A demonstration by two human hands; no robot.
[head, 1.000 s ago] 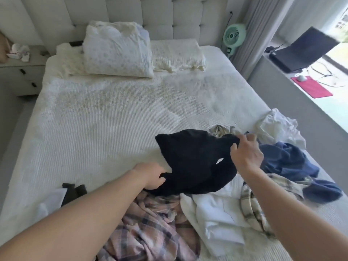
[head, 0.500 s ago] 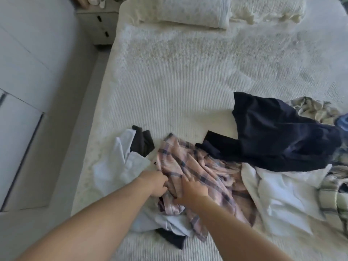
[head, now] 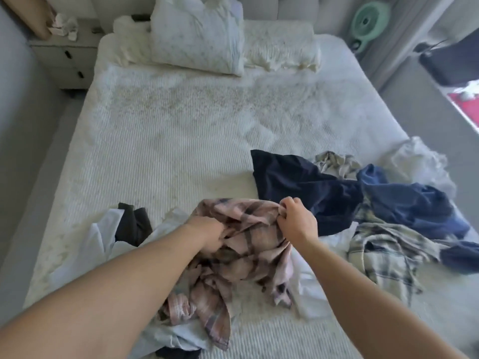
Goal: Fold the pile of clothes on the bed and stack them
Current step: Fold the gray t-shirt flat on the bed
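Both hands grip a pink plaid shirt raised above the near part of the bed. The left hand is bunched into the cloth at its left side; the right hand pinches a fold at the upper right edge, fingers curled. The shirt's lower part hangs crumpled onto a white garment. To the right lie a dark navy garment, a blue garment and a pale checked shirt, overlapping. To the left, a light blue garment lies touching a black item. Pillows sit at the head.
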